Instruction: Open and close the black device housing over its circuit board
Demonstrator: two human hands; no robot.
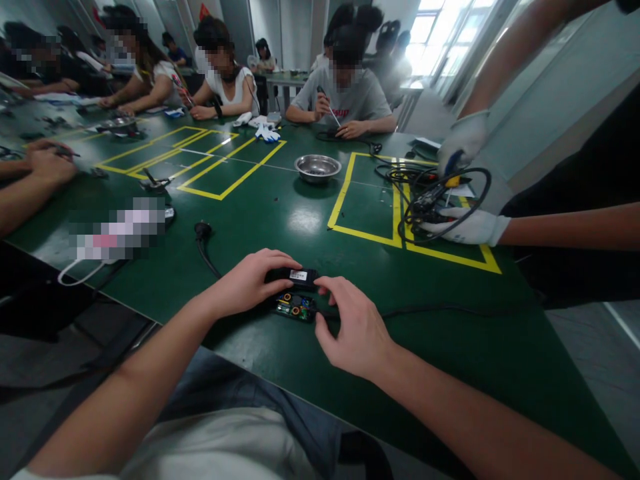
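My left hand (260,280) is closed on a black plastic cover (305,278) with a white label, thumb in front and fingers over the back. Just below the cover lies an exposed circuit board (293,307) with yellow-ringed coils, in a dark tray on the table. My right hand (350,327) is curved at the right end of both pieces. Its fingertips are at the cover's end and its thumb is apart, lower, near the black cable (400,311) that runs off right. A black plug (203,231) on a cord lies beyond my left wrist.
A metal bowl (318,168) stands ahead on the green table (280,220). At right, a person's gloved hands (463,227) work at tangled black cables (415,193) over yellow tape. Left lies a pixelated pink-white object (125,233). Across the table, a person holds a screwdriver (331,110).
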